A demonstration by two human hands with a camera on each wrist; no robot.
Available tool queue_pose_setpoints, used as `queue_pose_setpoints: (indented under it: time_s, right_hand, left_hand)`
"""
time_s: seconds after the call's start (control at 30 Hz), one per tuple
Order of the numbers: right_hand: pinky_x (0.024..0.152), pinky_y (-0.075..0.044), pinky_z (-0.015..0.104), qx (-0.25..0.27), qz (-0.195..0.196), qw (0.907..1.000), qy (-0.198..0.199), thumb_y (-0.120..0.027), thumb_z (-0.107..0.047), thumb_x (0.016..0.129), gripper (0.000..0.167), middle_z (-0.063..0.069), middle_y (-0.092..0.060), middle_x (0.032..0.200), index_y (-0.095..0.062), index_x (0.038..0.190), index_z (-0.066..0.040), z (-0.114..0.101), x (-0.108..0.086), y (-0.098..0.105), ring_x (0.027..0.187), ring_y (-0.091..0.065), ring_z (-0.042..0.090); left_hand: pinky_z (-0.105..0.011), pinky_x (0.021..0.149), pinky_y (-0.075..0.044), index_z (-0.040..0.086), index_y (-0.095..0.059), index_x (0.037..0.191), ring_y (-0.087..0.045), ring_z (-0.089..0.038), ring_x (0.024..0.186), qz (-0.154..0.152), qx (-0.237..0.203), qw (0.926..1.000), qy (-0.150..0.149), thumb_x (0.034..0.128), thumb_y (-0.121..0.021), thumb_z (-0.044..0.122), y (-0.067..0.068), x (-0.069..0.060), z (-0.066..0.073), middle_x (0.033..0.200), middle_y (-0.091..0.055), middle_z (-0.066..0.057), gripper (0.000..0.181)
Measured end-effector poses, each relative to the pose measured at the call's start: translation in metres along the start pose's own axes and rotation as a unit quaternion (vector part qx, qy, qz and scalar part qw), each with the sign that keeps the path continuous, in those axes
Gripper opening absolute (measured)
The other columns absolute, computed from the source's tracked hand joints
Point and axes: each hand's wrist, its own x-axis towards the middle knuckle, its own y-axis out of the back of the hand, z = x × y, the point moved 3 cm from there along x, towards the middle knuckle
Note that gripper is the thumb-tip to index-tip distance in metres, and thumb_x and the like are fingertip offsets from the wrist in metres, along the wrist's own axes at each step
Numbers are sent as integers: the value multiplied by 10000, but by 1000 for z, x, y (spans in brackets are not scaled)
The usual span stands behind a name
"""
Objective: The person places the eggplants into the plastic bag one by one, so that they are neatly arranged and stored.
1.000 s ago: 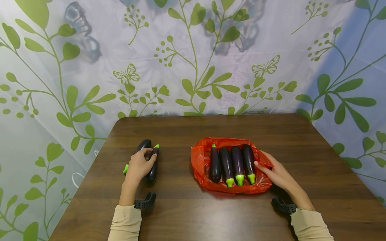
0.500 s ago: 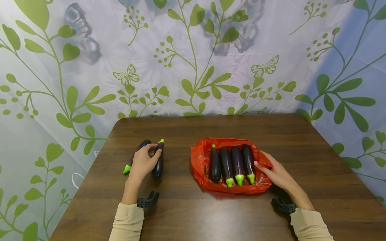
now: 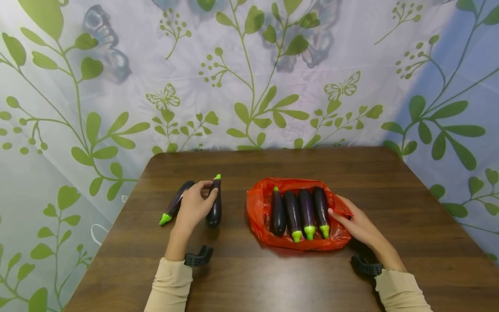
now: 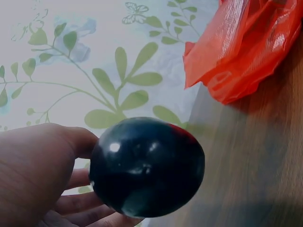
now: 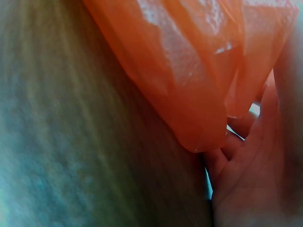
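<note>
My left hand (image 3: 196, 204) grips a dark purple eggplant (image 3: 215, 208) near its green stem end, thumb on one side and fingers on the other. In the left wrist view the rounded bottom of that eggplant (image 4: 147, 168) faces the camera and hides part of the fingers. Another eggplant (image 3: 177, 203) lies slanted on the table, left of this hand. A red plastic bag (image 3: 255, 208) lies with its mouth spread, holding several eggplants (image 3: 293, 214) side by side. My right hand (image 3: 362, 223) pinches the bag's right edge between thumb and fingers; the bag (image 5: 189, 85) covers some fingertips in the right wrist view.
Everything stands on a brown wooden table (image 3: 265, 277) with rounded back corners. A patterned cloth (image 3: 218, 117) with leaves and butterflies hangs behind it. Black straps with camera mounts (image 3: 199, 256) sit at both wrists.
My left hand has lifted the eggplant and carried it to the right, away from the one lying on the table. The right hand and the bag have stayed in place.
</note>
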Motion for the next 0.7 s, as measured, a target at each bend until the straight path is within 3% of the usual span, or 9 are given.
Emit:
queue_pose_setpoints:
  time_s: [0.7]
  right_hand:
    - [1054,-414,712,-7,-29,9999,-102,-581,-430,1038,714,278,-447,1525,-328,1586,-48,0,0,-1,1333,-490,513]
  left_hand:
    - [-420,873,-613,22,-668,1278,-731,-271,1014,49,-255,9987,-439,1002,-659,219,-25,4,40,1204,-701,-157,339]
